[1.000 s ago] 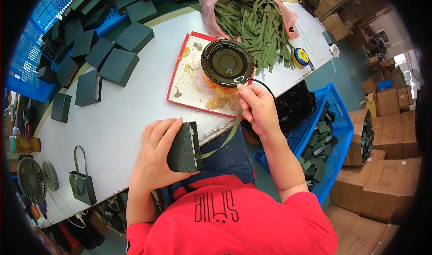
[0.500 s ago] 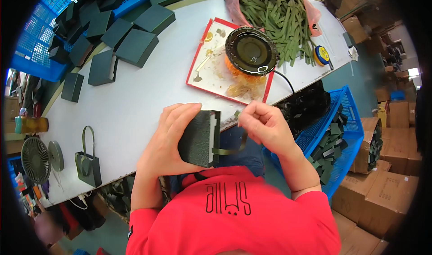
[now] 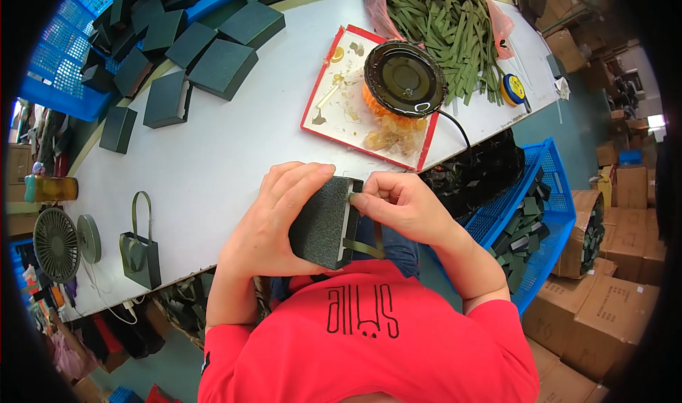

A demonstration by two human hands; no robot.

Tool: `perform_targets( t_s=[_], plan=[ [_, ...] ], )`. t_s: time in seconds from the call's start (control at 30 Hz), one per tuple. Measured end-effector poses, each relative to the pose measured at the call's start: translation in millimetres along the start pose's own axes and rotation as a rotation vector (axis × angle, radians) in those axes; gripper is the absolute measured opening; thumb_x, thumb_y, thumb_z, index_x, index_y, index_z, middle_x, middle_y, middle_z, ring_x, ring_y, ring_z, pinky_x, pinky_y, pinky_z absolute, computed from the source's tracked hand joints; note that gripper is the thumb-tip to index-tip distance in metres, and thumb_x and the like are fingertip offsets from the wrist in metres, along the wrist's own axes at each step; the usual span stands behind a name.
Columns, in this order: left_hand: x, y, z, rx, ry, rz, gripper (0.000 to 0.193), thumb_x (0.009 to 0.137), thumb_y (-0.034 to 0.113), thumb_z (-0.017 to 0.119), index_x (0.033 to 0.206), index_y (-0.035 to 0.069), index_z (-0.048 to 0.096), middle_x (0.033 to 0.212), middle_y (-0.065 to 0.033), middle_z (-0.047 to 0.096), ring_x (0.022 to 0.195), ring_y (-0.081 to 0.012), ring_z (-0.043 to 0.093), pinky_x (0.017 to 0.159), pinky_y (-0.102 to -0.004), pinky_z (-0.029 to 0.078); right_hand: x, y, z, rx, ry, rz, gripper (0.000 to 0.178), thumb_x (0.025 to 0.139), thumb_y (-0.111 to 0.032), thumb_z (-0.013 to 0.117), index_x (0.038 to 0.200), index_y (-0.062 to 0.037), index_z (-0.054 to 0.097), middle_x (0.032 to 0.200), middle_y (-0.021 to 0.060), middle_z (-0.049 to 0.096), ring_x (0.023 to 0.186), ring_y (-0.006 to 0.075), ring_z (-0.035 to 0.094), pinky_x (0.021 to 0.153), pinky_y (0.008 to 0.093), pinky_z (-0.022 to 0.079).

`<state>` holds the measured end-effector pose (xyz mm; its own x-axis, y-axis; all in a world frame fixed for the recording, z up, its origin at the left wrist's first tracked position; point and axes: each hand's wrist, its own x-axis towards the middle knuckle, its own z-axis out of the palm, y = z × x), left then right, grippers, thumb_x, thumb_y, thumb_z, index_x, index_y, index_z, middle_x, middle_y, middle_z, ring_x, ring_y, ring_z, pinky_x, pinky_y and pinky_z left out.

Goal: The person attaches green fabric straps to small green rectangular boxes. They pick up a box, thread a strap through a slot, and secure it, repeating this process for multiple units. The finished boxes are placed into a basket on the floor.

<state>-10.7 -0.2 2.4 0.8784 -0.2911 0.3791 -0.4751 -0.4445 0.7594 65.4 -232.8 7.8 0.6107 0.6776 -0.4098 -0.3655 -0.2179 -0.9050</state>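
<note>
My left hand (image 3: 266, 215) grips a dark green textured box (image 3: 320, 225) from its left side, fingers over the top edge and thumb below. The box is held tilted in front of me, its pale-edged open side facing right. One end of a green ribbon (image 3: 366, 248) sits at the lower part of that side and loops out to the right. The fingers of my right hand (image 3: 398, 204) pinch the ribbon's other end against the upper part of the same side. A black round glue pot (image 3: 405, 78) on an orange base stands beyond my right hand.
The glue pot stands on a red-rimmed white tray (image 3: 307, 111) with dried glue. Behind it, a pink bag (image 3: 381, 8) holds green ribbons. Several green boxes (image 3: 224, 69) lie at the far left. A finished handled box (image 3: 141, 261) and fan (image 3: 57, 245) stand left; a blue crate (image 3: 561, 222) is right.
My right hand has moved left and brought the ribbon's free end up to the box's upper part. My left hand still holds the box, now slightly turned and farther right in view.
</note>
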Motion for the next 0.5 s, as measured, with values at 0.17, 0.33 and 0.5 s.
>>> perform_targets(
  t_s=[0.17, 0.33, 0.5],
  plan=[
    [1.4, 3.2, -2.2, 0.023, -0.015, 0.018, 0.098, 0.053, 0.02, 0.091, 0.14, 0.003, 0.049, 0.133, -0.015, 0.056, 0.118, -0.038, 0.053, 0.101, -0.0475, 0.045, -1.0, -3.6, 0.0, 0.007, -0.04, -0.003, 0.025, 0.098, -0.019, 0.066, 0.08, -0.0025, 0.06, 0.072, -0.0056, 0.058, 0.065, -0.0003, 0.046, 0.056, 0.0208, 0.037],
    [3.7, 7.1, -5.6, 0.035, -0.036, 0.029, 0.097, 0.054, 0.02, 0.091, 0.139, 0.002, 0.05, 0.132, -0.0151, 0.056, 0.117, -0.0378, 0.053, 0.099, -0.0472, 0.045, -0.9, -2.1, -1.7, -0.007, -0.075, 0.018, 0.028, 0.098, -0.02, 0.065, 0.079, -0.0014, 0.06, 0.074, -0.0031, 0.062, 0.067, 0.0002, 0.05, 0.057, 0.0205, 0.04],
    [3.8, 9.7, -7.2, 0.028, -0.054, 0.011, 0.095, 0.054, 0.021, 0.091, 0.138, 0.002, 0.051, 0.132, -0.0153, 0.057, 0.117, -0.0378, 0.053, 0.098, -0.0472, 0.045, -3.4, -5.3, -0.4, -0.006, -0.085, 0.0, 0.029, 0.098, -0.02, 0.064, 0.077, -0.0009, 0.06, 0.074, -0.0026, 0.063, 0.066, 0.0005, 0.05, 0.056, 0.0208, 0.04]
  ],
)
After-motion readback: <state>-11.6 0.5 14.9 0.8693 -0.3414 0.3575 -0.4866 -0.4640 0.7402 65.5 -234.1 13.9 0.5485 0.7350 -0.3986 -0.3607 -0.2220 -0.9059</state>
